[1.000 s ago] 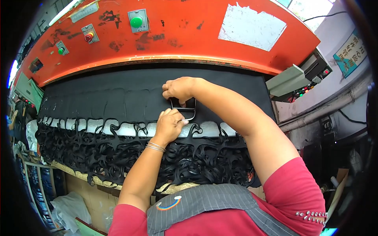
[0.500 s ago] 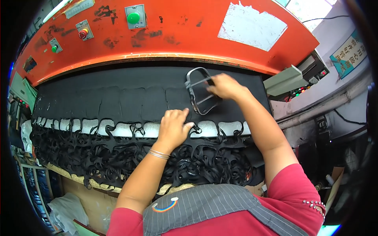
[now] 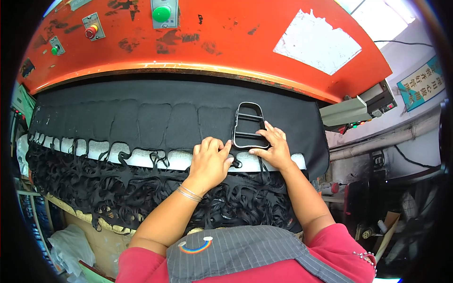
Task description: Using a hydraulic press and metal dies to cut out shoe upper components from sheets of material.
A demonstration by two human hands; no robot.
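Note:
A metal cutting die (image 3: 249, 117), a rounded rectangular frame with two crossbars, lies flat on a black sheet (image 3: 302, 111). My right hand (image 3: 275, 150) grips it at the lower right, with fingers over the frame near the lower crossbar. To the left, my left hand (image 3: 207, 162) rests on the sheet's near edge, fingers slightly apart, the index fingertip beside the die's lower left side. Cut outlines run along the sheet left of the die. Below them, a white surface (image 3: 179, 160) shows through openings between thin black strips.
An orange machine beam (image 3: 222, 47) with push buttons spans the far side, over the sheet. Tangled black offcut strips (image 3: 118, 188) hang along the near edge. A control box (image 3: 347, 111) stands at the right, and a pipe (image 3: 377, 141) runs beyond it.
The cutting die has gone from raised and tilted to lying flat on the sheet. My right hand has come down and nearer with it. My left hand has stayed almost in place.

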